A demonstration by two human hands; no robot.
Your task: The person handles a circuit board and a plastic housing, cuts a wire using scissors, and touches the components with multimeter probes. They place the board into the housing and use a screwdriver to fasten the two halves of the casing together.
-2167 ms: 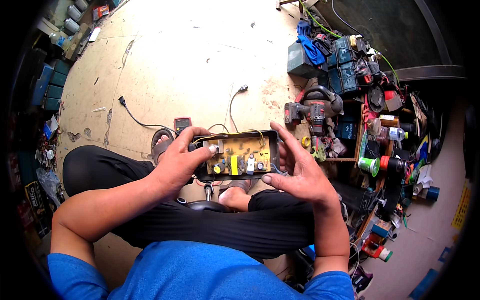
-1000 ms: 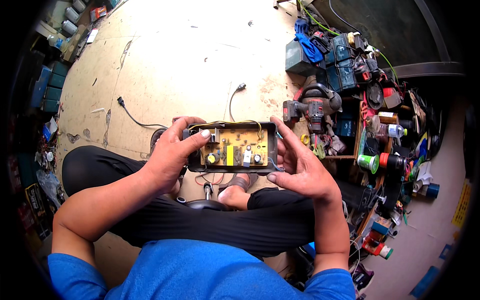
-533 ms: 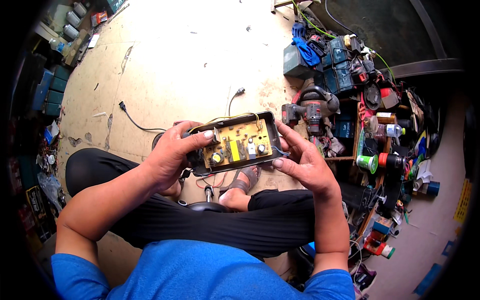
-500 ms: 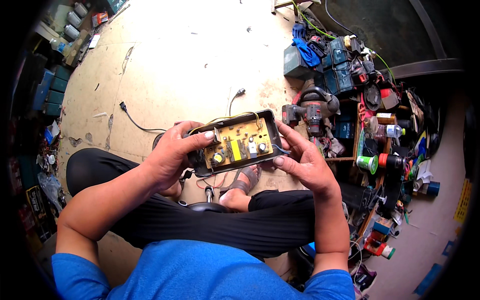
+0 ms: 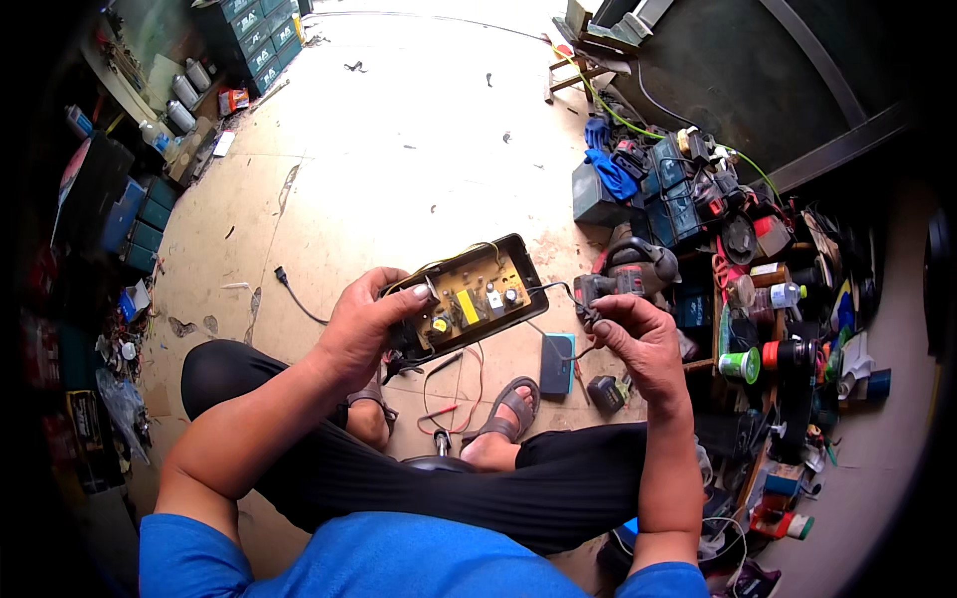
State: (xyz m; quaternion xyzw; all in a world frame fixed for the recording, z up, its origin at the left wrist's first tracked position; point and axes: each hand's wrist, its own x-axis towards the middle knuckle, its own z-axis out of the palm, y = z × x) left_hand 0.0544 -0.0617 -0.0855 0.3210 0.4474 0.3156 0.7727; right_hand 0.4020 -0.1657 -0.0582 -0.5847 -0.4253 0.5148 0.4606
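Observation:
My left hand [image 5: 364, 329] is closed on one end of a black plastic case [image 5: 520, 261], its thumb over the rim. Inside the tilted case sits a tan circuit board [image 5: 478, 279] with a yellow-wrapped transformer [image 5: 468, 306] and several small parts. From the case's right end a dark cord [image 5: 551, 286] runs to my right hand [image 5: 643, 344], which pinches it beside the case. A small dark piece [image 5: 588, 313] shows at those fingertips; its kind is unclear.
A red-and-black cordless drill [image 5: 608, 289] lies beyond my right hand. Below the case are a blue-grey box [image 5: 557, 365], a tool battery [image 5: 606, 394] and thin red test leads [image 5: 439, 410]. A black plug [image 5: 280, 271] lies left on the floor. Cluttered shelves [image 5: 768, 329] stand at the right.
My right hand has let go of the case, moved away to the right and now pinches the cord. My left hand still holds the case. The view has shifted, showing more floor.

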